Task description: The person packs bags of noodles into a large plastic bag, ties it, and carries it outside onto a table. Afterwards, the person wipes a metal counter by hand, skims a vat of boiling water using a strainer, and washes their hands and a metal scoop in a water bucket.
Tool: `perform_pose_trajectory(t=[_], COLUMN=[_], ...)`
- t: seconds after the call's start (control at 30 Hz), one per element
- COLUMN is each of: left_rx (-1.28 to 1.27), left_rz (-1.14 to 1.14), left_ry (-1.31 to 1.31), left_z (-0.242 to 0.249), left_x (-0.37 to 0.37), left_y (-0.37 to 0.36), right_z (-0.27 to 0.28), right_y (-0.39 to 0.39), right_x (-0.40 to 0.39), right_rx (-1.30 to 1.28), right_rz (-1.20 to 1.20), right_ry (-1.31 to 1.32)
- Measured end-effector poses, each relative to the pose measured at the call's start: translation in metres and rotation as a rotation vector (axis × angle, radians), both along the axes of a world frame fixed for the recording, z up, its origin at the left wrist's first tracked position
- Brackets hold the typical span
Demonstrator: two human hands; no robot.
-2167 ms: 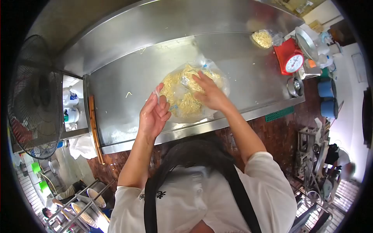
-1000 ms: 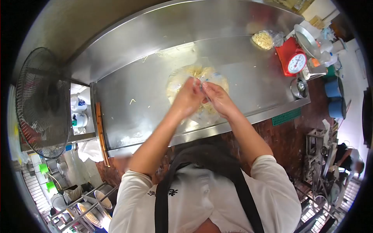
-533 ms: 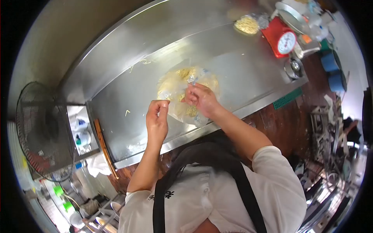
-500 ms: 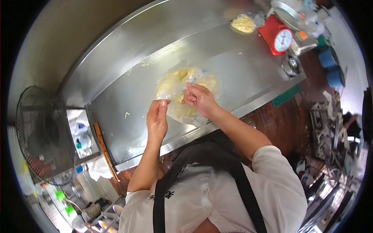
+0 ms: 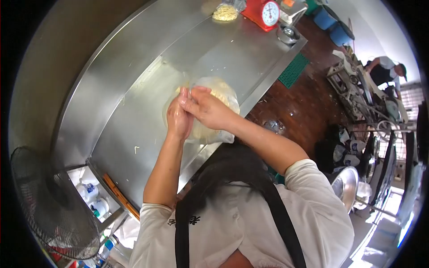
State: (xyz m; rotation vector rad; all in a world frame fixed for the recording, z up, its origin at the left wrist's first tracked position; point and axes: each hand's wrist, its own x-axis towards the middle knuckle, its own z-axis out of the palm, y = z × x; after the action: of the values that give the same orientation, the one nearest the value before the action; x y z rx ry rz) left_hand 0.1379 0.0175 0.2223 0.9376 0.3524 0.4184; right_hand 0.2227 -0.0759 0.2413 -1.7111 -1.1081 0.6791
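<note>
A clear plastic bag of pale yellow noodles [image 5: 226, 96] lies on the steel worktable in front of me, bulging around and below my hands. My left hand [image 5: 180, 118] is over the bag's left side, its fingers upright and pressed together on the gathered plastic. Coming from the right, my right hand [image 5: 209, 108] is closed against the left one, its thumb touching the left fingers. The bag's mouth is mostly hidden between the two hands.
The steel worktable [image 5: 129, 129] carries a few stray noodle strands. At its far end are a noodle pile [image 5: 225, 13], a red dial scale [image 5: 263, 14] and a metal bowl [image 5: 288, 34]. A wire-caged fan [image 5: 53, 205] stands left. Another person [image 5: 384, 71] is at the far right.
My hands, apart before with the right pinching the plastic, have come together over the bag. The view has turned, so the scale and noodle pile appear further left and higher.
</note>
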Motion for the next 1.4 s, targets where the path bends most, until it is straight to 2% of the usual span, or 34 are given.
perform_pose_trajectory(t=[0.07,0.1,0.2,0.23,0.27,0.33,0.4,0.5,0.6,0.7,0.8,0.83,0.87,0.9,0.93,0.97,1.03,1.07,1.1,1.13,1.17,1.2,1.23,1.3,1.33,1.37,1.4], left_rx=[-0.127,-0.128,-0.045,0.13,0.327,0.119,0.071,0.113,0.374,0.53,0.206,0.256,0.279,0.296,0.494,0.704,0.92,1.029,1.136,1.176,1.22,1.234,1.237,1.29,1.304,1.194,1.206], left_rz=[-0.077,-0.033,-0.106,-0.156,-0.195,-0.01,0.408,0.237,0.157,0.074,0.014,-0.046,-0.14,-0.234,-0.312,-0.383,-0.664,-0.669,-0.667,-0.779,-0.883,-0.721,-0.552,-0.43,-0.367,-0.379,-0.47], left_ry=[0.067,0.208,0.244,0.238,0.196,0.107,0.385,0.289,0.256,0.452,0.374,0.412,0.339,0.264,0.447,0.614,0.645,0.64,0.625,0.778,0.938,0.949,0.956,0.673,0.534,0.41,0.378], left_z=[-0.037,-0.067,-0.014,-0.019,-0.026,-0.083,-0.136,-0.131,-0.086,-0.053,-0.074,-0.074,-0.077,-0.076,-0.046,-0.01,0.006,0.008,0.013,0.036,0.062,0.078,0.088,0.091,0.092,0.1,0.097], left_x=[-0.007,-0.012,-0.045,-0.061,-0.066,-0.096,-0.108,-0.113,-0.081,-0.039,-0.017,-0.018,-0.017,-0.019,-0.021,-0.025,-0.033,-0.04,-0.043,-0.036,-0.027,-0.022,-0.018,0.007,0.019,0.03,0.046], left_y=[-0.001,0.001,-0.013,-0.007,0.017,0.065,0.087,0.061,0.01,-0.028,-0.036,-0.03,-0.02,-0.016,-0.022,-0.024,0.008,0.029,0.039,0.039,0.038,0.031,0.02,0.01,0.001,-0.042,-0.068], right_z=[-0.041,-0.054,-0.045,-0.04,-0.038,-0.04,-0.035,-0.05,-0.042,-0.029,-0.027,-0.029,-0.03,-0.023,-0.018,-0.039,-0.057,-0.079,-0.078,-0.075,-0.069,-0.053,-0.1,-0.082,-0.11,-0.135,-0.151], right_y=[-0.004,-0.008,-0.018,-0.024,-0.023,-0.03,-0.035,-0.042,-0.045,-0.048,-0.068,-0.082,-0.102,-0.128,-0.155,-0.185,-0.265,-0.315,-0.367,-0.416,-0.469,-0.516,-0.589,-0.677,-0.756,-0.817,-0.867], right_x=[-0.009,-0.011,-0.003,-0.007,0.001,0.002,-0.004,-0.006,-0.002,-0.004,-0.009,-0.017,-0.014,-0.011,-0.007,-0.005,0.005,0.005,0.004,-0.003,-0.009,-0.012,-0.026,-0.055,-0.074,-0.091,-0.109], right_rx=[-0.019,-0.039,0.01,0.045,-0.015,-0.153,-0.096,0.056,-0.022,-0.176,-0.135,-0.052,-0.039,-0.026,-0.011,0.012,-0.207,-0.319,-0.562,-0.778,-0.858,-0.936,-0.969,-1.046,-1.015,-0.998,-0.978], right_rz=[-0.054,-0.064,-0.092,-0.105,-0.101,-0.103,-0.107,-0.061,-0.02,0.012,-0.026,-0.135,-0.15,-0.166,-0.185,-0.26,-0.383,-0.492,-0.576,-0.745,-0.901,-1.124,-1.334,-1.874,-1.925,-2.093,-2.26], right_ry=[0.103,0.193,0.424,0.508,0.397,0.205,0.116,0.031,0.065,0.006,-0.279,-0.447,-0.414,-0.383,-0.354,-0.307,-0.113,-0.145,-0.11,-0.098,-0.055,0.246,-0.141,-0.043,-0.116,-0.184,-0.259])
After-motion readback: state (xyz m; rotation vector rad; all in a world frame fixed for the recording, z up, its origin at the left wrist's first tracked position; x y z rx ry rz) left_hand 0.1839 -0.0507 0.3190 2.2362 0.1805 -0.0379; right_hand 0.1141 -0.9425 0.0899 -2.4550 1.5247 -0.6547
